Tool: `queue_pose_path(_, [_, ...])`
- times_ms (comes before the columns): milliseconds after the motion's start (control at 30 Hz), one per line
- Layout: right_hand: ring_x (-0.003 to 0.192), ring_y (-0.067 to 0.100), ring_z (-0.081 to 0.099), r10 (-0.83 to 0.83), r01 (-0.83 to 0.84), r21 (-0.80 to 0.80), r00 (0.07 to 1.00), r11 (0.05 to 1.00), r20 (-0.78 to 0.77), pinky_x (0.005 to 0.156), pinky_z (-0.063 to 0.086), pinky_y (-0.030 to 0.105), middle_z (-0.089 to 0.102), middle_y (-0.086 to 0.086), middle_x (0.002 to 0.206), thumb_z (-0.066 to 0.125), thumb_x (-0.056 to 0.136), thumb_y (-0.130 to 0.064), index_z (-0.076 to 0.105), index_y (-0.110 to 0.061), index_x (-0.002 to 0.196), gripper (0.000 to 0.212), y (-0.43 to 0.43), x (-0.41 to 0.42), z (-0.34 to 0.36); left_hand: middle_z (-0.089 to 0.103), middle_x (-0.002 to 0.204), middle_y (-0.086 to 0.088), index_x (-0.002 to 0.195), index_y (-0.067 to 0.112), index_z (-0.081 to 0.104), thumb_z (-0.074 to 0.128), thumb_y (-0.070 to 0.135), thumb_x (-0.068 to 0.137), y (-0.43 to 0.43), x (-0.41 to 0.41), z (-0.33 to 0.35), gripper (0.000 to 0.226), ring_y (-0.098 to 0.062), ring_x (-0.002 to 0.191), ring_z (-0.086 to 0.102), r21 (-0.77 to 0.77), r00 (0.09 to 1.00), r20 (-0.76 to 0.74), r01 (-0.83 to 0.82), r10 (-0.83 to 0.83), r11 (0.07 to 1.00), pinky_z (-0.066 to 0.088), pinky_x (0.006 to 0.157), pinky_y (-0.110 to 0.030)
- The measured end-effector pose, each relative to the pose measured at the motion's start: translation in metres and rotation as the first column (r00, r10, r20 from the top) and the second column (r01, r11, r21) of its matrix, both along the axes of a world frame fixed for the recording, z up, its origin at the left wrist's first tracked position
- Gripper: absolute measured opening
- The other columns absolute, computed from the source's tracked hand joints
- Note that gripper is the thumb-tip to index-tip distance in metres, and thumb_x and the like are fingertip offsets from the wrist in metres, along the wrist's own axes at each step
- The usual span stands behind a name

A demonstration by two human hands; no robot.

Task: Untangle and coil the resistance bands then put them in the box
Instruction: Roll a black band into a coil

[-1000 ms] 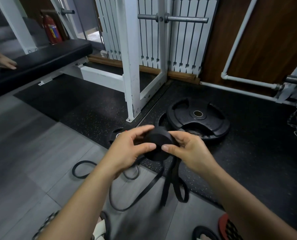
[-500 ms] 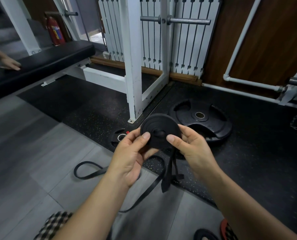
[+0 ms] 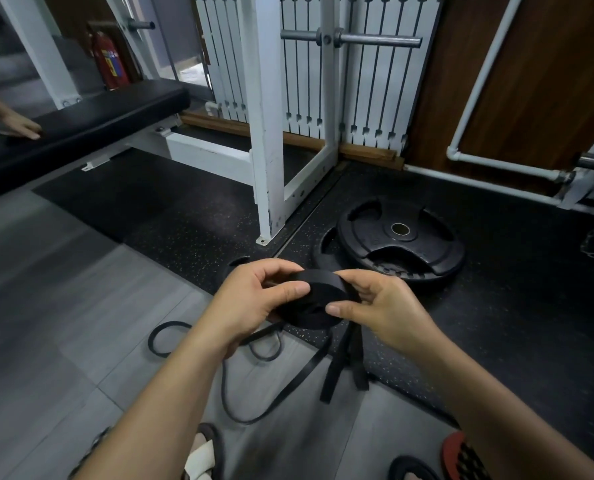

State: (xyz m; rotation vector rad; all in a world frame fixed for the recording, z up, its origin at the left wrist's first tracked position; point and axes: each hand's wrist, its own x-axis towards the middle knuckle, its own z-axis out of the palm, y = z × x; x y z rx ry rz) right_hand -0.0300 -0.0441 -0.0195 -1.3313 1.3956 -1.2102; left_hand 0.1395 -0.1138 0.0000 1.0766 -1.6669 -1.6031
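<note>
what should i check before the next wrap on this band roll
1. left hand grip on the coil: ok, thumb and fingers curled round it.
2. right hand grip on the coil's other side: ok.
3. Coil compact, no layers slipping out: ok.
4. loose tail wound in: not ok, it hangs down uncoiled.
5. thin band coiled: not ok, it lies in loose loops.
6. box within reach: cannot tell, none in view.
</note>
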Motion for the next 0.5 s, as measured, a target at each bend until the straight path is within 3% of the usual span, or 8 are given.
queue_pose_path(133, [0.090, 0.008, 0.068, -0.021, 0.021, 0.000, 0.997, 1.000, 0.072, 0.082, 0.054, 0.020, 0.072, -0.006, 0.092, 0.068, 0.075, 0.005, 0.064, -0.024, 0.102, 0.040, -0.001, 0.002, 0.002, 0.066, 0.074, -0.003, 0.089, 0.016, 0.068, 0.064, -0.002, 0.080, 0.002, -0.002, 0.001, 0.021, -0.010, 0.066, 0.065, -0.007, 0.999, -0.047, 0.004, -0.005, 1.000, 0.055, 0.059, -0.023])
queue_pose_path(200, [0.091, 0.009, 0.068, -0.069, 0.071, -0.009, 0.985, 0.997, 0.156, 0.081, 0.054, 0.021, 0.072, -0.004, 0.094, 0.068, 0.075, 0.003, 0.063, -0.024, 0.099, 0.037, -0.002, 0.000, 0.004, 0.066, 0.078, -0.005, 0.091, 0.015, 0.067, 0.062, -0.001, 0.082, 0.004, -0.004, 0.003, 0.019, -0.009, 0.065, 0.065, 0.019, 0.993, -0.105, -0.051, 0.052, 0.999, 0.054, 0.056, -0.023])
queue_pose_path(300, [0.093, 0.010, 0.068, -0.121, 0.130, -0.028, 0.969, 0.991, 0.216, 0.084, 0.054, 0.024, 0.072, -0.005, 0.094, 0.067, 0.076, -0.006, 0.063, -0.025, 0.095, 0.027, -0.004, -0.002, 0.006, 0.066, 0.085, -0.006, 0.097, 0.012, 0.064, 0.059, 0.003, 0.084, 0.006, -0.007, 0.005, 0.017, -0.010, 0.066, 0.065, 0.136, 0.960, -0.231, -0.128, 0.157, 0.982, 0.053, 0.051, -0.024])
queue_pose_path(500, [0.091, 0.007, 0.068, -0.121, 0.142, -0.031, 0.922, 0.989, 0.367, 0.075, 0.053, 0.016, 0.073, -0.005, 0.095, 0.062, 0.080, -0.005, 0.062, -0.023, 0.100, 0.027, -0.006, 0.001, 0.006, 0.067, 0.092, -0.012, 0.105, 0.004, 0.059, 0.053, 0.007, 0.089, 0.018, -0.017, 0.000, 0.017, -0.022, 0.078, 0.067, 0.379, 0.874, -0.381, -0.150, 0.301, 0.913, 0.057, 0.049, -0.030])
